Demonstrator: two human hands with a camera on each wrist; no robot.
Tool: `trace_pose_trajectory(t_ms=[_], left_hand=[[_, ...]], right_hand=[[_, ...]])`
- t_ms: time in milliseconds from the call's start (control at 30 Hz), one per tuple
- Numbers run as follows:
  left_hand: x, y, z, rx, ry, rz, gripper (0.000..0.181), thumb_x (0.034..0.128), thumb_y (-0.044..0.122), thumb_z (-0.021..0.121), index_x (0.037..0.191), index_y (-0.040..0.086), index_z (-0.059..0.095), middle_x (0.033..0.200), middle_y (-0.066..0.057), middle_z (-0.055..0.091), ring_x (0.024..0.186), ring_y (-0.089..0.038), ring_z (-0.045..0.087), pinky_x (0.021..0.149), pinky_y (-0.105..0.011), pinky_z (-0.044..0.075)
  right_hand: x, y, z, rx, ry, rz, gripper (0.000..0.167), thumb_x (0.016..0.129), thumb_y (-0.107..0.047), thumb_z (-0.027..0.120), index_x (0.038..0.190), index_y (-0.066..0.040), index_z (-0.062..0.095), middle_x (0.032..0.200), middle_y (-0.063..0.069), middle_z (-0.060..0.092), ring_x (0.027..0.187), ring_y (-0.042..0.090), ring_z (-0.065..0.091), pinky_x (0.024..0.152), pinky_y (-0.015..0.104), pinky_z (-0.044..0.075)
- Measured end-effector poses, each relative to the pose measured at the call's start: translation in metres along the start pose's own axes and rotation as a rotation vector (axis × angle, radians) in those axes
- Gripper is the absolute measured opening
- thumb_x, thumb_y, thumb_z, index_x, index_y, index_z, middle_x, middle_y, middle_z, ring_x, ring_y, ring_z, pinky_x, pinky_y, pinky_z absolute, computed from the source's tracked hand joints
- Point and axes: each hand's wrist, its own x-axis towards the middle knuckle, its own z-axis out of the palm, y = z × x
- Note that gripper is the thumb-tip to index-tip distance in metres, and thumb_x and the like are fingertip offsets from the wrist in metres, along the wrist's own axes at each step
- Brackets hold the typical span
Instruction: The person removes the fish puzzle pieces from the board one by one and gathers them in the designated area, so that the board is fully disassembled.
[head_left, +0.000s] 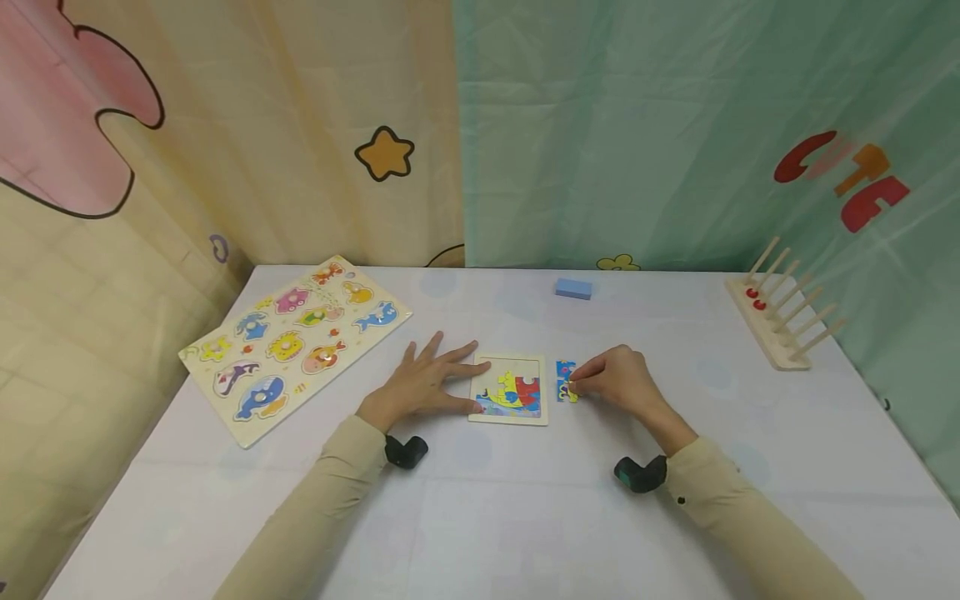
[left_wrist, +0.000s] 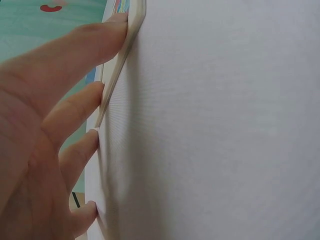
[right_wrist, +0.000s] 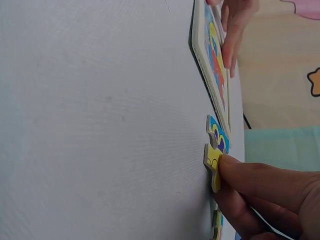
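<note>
A small jigsaw tray (head_left: 511, 363) lies on the table, partly filled with pieces that make a yellow, red and blue picture; its upper part is bare. My left hand (head_left: 429, 379) is spread at the tray's left side, the thumb and index finger resting on its edge. Just right of the tray, my right hand (head_left: 621, 381) pinches a yellow jigsaw piece (right_wrist: 212, 162) between thumb and fingers. Against it sits a blue piece (right_wrist: 219, 134) with yellow and purple markings. Another piece (right_wrist: 217, 220) shows partly below the fingers in the right wrist view.
A large wooden peg puzzle (head_left: 296, 350) with sea animals lies at the left. A blue block (head_left: 573, 289) sits at the back. On the right stands a wooden rack (head_left: 772, 329) with upright pegs and red beads. Curtains (head_left: 600, 142) hang behind the table.
</note>
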Motion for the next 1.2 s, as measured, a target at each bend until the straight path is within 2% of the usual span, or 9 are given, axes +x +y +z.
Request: trace_pose_trajectory(t_ms=[800, 967, 1200], left_hand=[[0.0, -0.001, 0.001, 0.015, 0.003, 0.013, 0.072, 0.0827, 0.066, 0.064, 0.147, 0.041, 0.043, 0.163, 0.014, 0.016, 0.149, -0.038, -0.007, 0.113, -0.065, -0.006], [0.0, 0.0, -0.001, 0.013, 0.002, 0.011, 0.072, 0.0825, 0.065, 0.065, 0.146, 0.041, 0.044, 0.163, 0.013, 0.016, 0.149, -0.038, -0.006, 0.113, -0.065, -0.006], [0.0, 0.0, 0.0, 0.0, -0.008, 0.001, 0.071, 0.083, 0.064, 0.065, 0.147, 0.041, 0.044, 0.163, 0.013, 0.016, 0.149, -0.037, -0.007, 0.113, -0.064, -0.008]], right_hand=[[0.002, -0.003, -0.002, 0.018, -0.017, -0.023, 0.008, 0.082, -0.014, 0.079, 0.086, -0.007, 0.078, 0.086, 0.005, 0.074, 0.087, 0.021, 0.063, 0.07, 0.031, 0.05], [0.006, -0.011, 0.002, 0.049, -0.035, -0.043, 0.01, 0.083, -0.014, 0.078, 0.09, -0.006, 0.078, 0.089, 0.005, 0.074, 0.084, 0.02, 0.061, 0.068, 0.028, 0.048], [0.011, -0.03, 0.019, 0.063, -0.083, -0.119, 0.01, 0.083, -0.01, 0.078, 0.093, -0.008, 0.078, 0.089, 0.002, 0.073, 0.077, 0.019, 0.055, 0.065, 0.027, 0.046]])
